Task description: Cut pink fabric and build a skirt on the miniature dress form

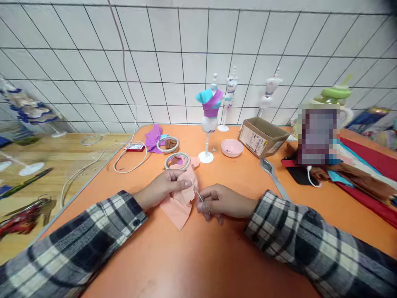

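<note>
Grip of the left hand [161, 188] pinches the peach cloth [178, 207], in front and to the left of the draped mannequin [212, 103], while the right hand [221, 200] has its fingers around small metal scissors [201, 197] pointing at the cloth's right edge. Two white rings [177, 155] lie left of the mannequin on the orange bench [186, 265], with a pink bowl [232, 151] and a cardboard box [252, 138] to its right.

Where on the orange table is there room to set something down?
Bare orange tabletop shows between the plaid sleeves, and between the pink bowl and right hand. It's crowded around the rings and the far-right fabrics.
</note>
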Action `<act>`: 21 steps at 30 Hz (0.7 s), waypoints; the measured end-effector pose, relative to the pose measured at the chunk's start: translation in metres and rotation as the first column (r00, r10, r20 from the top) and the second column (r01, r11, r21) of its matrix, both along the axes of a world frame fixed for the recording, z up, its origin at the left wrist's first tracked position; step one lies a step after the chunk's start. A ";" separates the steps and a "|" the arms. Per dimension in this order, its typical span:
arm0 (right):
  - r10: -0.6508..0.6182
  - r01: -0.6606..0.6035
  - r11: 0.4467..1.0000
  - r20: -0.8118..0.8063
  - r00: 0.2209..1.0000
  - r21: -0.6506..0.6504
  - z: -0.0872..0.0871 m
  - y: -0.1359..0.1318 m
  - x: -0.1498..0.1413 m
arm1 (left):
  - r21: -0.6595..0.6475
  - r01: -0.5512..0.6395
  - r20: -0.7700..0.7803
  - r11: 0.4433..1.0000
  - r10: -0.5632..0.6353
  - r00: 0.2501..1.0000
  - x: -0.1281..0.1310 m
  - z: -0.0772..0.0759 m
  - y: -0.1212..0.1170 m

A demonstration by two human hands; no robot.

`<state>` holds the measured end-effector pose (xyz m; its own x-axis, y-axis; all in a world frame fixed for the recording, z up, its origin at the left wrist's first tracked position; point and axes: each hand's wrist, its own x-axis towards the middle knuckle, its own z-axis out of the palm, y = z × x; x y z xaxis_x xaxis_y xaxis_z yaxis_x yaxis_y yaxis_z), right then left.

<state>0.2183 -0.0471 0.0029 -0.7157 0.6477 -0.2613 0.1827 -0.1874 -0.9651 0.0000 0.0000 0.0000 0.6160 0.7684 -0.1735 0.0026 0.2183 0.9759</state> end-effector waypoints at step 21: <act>0.003 -0.003 1.000 -0.001 1.000 0.008 -0.001 0.002 0.000 | -0.020 0.017 -0.003 1.000 -0.017 1.000 0.001 0.002 -0.004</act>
